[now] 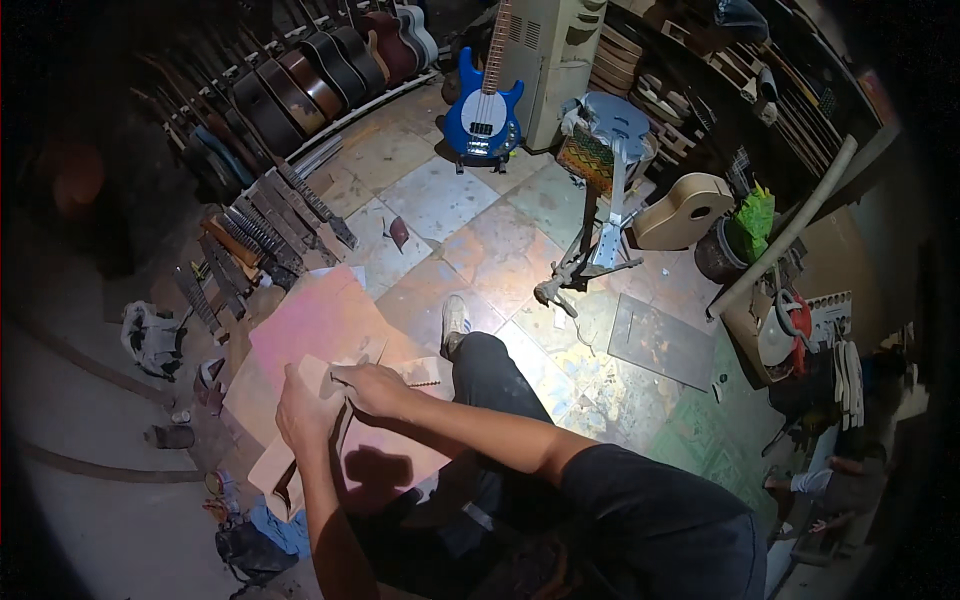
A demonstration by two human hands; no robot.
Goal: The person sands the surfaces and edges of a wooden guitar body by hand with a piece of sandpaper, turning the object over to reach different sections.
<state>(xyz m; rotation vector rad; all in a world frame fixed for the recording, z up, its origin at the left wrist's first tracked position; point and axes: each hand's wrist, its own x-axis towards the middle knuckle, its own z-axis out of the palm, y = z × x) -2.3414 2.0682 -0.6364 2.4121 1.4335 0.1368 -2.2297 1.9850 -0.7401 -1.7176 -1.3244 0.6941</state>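
Observation:
Over a pink-stained board (pixel 305 315) at the lower left, my two hands work close together. My left hand (pixel 303 408) is closed around a long pale wooden piece (pixel 272 468), which runs down toward the lower left under my wrist. Beside it, my right hand (pixel 372 388) is closed against the same piece's upper end; what its fingers grip is hidden. A thin, dark, twisted rod (pixel 424 384) lies just right of my right hand. Shadows from my arms fall on the board.
A blue bass guitar (pixel 482 115) stands ahead. Guitars (pixel 300 85) line a rack at the far left, with clamps and tools (pixel 265 225) nearer. An unfinished guitar body (pixel 683 212), a pole (pixel 785 230) and a flat grey panel (pixel 660 340) are to the right. Another person (pixel 840 490) is at the lower right.

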